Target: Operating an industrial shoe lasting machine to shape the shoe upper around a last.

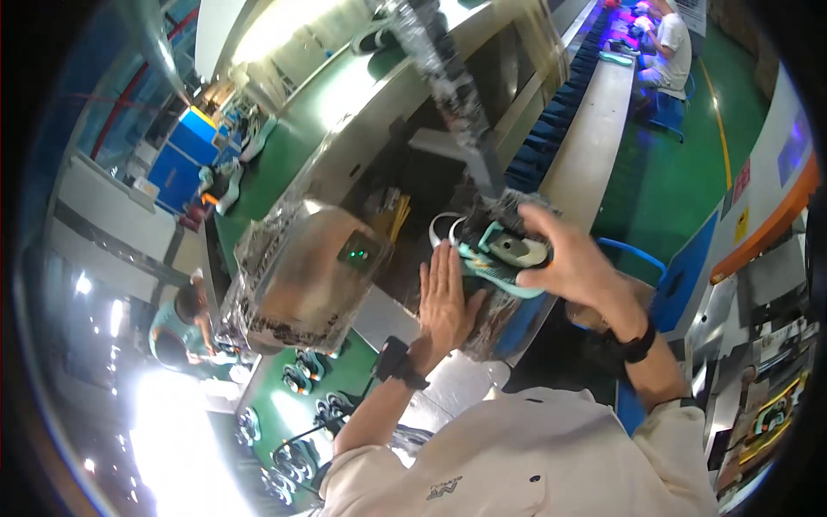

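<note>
A teal and white sports shoe point(495, 269) lies under a machine arm point(457, 103) wrapped in clear plastic. My left hand point(444, 297) rests against its near left side, fingers stretched out flat and together. My right hand point(575, 263) spans the shoe's right end, with the thumb on the near edge and the curved fingers on the far side. White loops point(444, 227) stand up at the shoe's far left. The wrapped foot of the machine arm and my right hand hide part of the shoe.
A plastic-wrapped machine housing point(314, 276) with green lights stands to the left. Beyond runs a conveyor point(551, 129), where another person point(672, 52) sits. At left, another person point(177, 323) bends near several shoes point(301, 370) on a green surface. A blue chair rail point(633, 250) is at right.
</note>
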`<action>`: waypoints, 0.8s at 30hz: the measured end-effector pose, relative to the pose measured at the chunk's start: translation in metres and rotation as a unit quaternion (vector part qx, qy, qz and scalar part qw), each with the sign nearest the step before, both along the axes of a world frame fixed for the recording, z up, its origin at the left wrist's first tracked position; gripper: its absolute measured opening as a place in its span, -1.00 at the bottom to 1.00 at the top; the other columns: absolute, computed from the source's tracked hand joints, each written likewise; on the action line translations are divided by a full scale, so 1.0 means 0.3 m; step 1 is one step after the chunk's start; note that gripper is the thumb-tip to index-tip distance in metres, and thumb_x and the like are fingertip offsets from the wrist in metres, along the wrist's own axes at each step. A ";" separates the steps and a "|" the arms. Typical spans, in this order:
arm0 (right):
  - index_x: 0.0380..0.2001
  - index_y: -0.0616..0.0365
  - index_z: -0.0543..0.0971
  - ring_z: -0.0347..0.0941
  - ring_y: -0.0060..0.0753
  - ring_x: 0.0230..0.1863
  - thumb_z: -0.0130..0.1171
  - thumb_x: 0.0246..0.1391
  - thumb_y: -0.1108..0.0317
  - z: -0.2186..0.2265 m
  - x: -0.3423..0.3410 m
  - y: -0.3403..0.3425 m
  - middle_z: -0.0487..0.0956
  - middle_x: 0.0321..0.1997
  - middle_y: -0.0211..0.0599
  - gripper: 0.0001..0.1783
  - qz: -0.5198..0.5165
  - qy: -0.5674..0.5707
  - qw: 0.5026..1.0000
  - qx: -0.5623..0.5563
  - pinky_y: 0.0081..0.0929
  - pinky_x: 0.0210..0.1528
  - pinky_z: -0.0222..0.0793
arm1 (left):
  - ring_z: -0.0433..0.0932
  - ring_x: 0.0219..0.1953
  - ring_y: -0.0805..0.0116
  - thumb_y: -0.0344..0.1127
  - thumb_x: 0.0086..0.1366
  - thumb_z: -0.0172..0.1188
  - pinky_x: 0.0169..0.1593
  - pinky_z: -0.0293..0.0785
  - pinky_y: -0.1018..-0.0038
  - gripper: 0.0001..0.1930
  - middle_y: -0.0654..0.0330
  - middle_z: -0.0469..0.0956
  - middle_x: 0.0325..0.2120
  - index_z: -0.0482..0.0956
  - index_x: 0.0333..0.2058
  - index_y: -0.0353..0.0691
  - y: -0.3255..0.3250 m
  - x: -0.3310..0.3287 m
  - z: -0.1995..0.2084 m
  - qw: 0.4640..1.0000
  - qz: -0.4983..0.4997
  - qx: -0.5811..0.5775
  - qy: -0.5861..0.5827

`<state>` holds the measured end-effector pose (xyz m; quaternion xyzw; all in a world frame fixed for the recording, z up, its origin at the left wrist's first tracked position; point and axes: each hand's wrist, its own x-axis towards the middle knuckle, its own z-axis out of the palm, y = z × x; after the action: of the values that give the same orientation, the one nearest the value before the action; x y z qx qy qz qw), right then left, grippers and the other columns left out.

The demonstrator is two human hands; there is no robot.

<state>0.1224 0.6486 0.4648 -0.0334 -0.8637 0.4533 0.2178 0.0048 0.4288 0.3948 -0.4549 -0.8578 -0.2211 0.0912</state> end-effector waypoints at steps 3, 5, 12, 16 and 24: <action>0.20 0.20 0.31 0.50 0.20 -0.01 0.47 -0.30 0.22 0.121 -0.112 -0.060 0.57 -0.06 0.18 -0.07 0.008 -0.033 0.987 0.155 -0.11 0.09 0.40 | -0.10 0.44 -0.13 -0.14 0.19 0.27 0.43 -0.11 0.01 -0.07 -0.19 -0.07 0.39 -0.08 0.37 -0.40 -0.013 -0.014 0.003 1.000 -0.027 0.008 -0.010; 0.11 0.19 0.38 0.54 0.19 -0.08 0.41 -0.28 0.26 0.110 -0.216 -0.114 0.62 -0.19 0.10 -0.21 -0.005 -0.214 0.946 0.244 -0.08 0.05 0.41 | -0.11 0.44 -0.14 -0.15 0.19 0.27 0.43 -0.10 0.01 -0.07 -0.20 -0.08 0.39 -0.08 0.37 -0.41 -0.010 -0.030 -0.005 0.999 -0.043 0.022 -0.018; 0.05 0.15 0.46 0.56 0.19 -0.15 0.33 -0.27 0.31 0.103 -0.259 -0.174 0.61 -0.27 0.14 -0.33 -0.062 -0.198 0.954 0.215 -0.09 -0.04 0.46 | -0.07 0.42 -0.24 -0.14 0.18 0.28 0.41 -0.05 0.00 -0.09 -0.22 -0.06 0.38 -0.02 0.34 -0.45 -0.049 -0.061 -0.009 0.996 -0.062 0.044 -0.048; 0.02 0.09 0.50 0.57 0.14 -0.26 0.34 -0.30 0.36 0.068 -0.245 -0.164 0.61 -0.34 0.07 -0.34 -0.107 -0.162 0.960 0.200 -0.15 -0.16 0.46 | 0.04 0.39 -0.18 -0.14 0.17 0.29 0.39 0.01 -0.01 -0.15 -0.20 0.00 0.37 0.09 0.30 -0.45 -0.048 -0.050 -0.021 0.995 -0.071 0.057 -0.038; -0.01 0.14 0.47 0.56 0.10 -0.18 0.37 -0.10 0.18 -0.059 0.010 -0.138 0.61 -0.28 0.00 -0.43 -0.271 0.113 0.950 0.107 -0.06 -0.10 0.44 | 0.31 0.23 -0.19 -0.21 0.34 0.16 0.29 0.20 0.08 -0.44 -0.26 0.32 0.20 0.33 0.19 -0.47 -0.003 0.017 -0.048 0.984 -0.120 0.123 -0.050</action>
<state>0.1255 0.6073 0.4470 -0.1912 -0.8352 0.2833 0.4309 0.0100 0.4278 0.3804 -0.5285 -0.7667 -0.3564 0.0766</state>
